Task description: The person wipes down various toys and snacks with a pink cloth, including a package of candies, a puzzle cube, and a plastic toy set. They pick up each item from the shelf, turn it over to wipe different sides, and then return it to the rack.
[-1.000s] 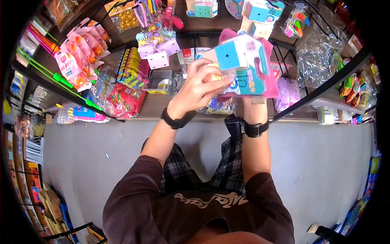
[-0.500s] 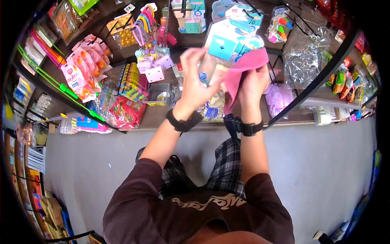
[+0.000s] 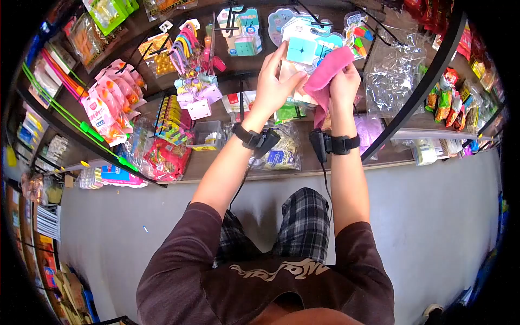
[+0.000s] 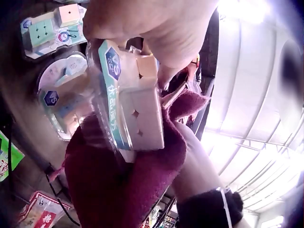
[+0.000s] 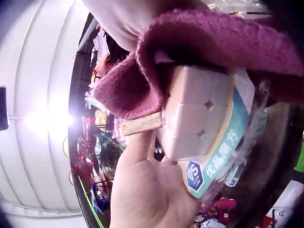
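My left hand (image 3: 273, 84) grips a packaged puzzle cube (image 3: 301, 50) by its left edge, up among the hanging goods. In the left wrist view the clear plastic pack (image 4: 140, 114) shows pale cube faces and a teal card strip. My right hand (image 3: 344, 89) holds a fuzzy pink cloth (image 3: 329, 70), which folds against the pack's right side. Seen from the right wrist, the cloth (image 5: 209, 35) curls over the cube's edge. A flat tan strip (image 5: 143, 124) sticks out beside the cloth's fold. The cloth covers part of the right hand's fingers.
Other cube packs (image 3: 246, 40) hang from hooks at the back. Dice-like keychains (image 3: 197, 103) and pink bags (image 3: 111, 100) hang to the left. Crumpled clear bags (image 3: 392, 81) hang on the right. Black shelf posts (image 3: 428, 81) slant down either side; a grey bin (image 3: 207, 135) sits on the shelf.
The packaged cube has moved up and away toward the hooks. The left hand has closed back on its edge after spreading its fingers. The cloth has swung from behind the pack to its right.
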Action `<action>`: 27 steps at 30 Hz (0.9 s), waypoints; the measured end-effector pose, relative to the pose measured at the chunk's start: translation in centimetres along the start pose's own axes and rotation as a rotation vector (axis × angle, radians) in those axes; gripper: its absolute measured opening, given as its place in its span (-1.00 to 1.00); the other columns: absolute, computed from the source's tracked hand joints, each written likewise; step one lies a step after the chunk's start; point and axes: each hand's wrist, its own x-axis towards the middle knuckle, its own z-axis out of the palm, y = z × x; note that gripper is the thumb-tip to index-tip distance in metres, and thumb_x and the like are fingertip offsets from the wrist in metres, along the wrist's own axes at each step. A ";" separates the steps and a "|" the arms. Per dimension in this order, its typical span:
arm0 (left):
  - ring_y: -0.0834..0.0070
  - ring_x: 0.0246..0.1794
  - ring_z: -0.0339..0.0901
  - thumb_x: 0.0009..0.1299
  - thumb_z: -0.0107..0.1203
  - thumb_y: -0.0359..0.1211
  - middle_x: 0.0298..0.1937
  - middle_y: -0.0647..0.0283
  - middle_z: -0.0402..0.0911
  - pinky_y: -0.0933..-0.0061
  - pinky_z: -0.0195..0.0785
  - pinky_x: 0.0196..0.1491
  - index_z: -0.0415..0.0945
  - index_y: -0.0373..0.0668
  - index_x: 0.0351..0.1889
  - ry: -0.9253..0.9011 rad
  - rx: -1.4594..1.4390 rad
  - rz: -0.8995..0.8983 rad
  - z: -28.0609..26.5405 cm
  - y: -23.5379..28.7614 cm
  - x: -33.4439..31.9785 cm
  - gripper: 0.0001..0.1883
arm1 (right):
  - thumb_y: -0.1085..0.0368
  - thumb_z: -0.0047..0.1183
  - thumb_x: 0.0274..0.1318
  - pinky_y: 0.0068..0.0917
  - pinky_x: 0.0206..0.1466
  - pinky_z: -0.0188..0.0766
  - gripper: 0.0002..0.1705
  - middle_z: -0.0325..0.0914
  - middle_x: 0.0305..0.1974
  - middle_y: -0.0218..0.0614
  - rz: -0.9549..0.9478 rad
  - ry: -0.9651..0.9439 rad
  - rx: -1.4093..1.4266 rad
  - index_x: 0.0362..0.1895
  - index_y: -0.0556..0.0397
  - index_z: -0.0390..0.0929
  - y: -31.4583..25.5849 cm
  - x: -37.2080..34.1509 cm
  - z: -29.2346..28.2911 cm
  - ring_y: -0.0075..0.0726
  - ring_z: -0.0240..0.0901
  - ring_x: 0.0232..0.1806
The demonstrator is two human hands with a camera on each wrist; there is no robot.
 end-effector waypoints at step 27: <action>0.17 0.11 0.25 0.06 0.28 -0.38 0.06 0.00 0.27 0.35 0.17 0.13 0.08 -0.17 0.30 0.189 0.344 0.118 1.9 -3.0 1.4 -0.17 | 0.23 -0.13 0.10 -0.56 -0.48 0.32 -0.59 0.48 -0.38 -0.32 -0.279 -0.033 0.021 -0.04 0.27 0.41 -2.9 -0.6 -3.6 -0.46 0.36 -0.51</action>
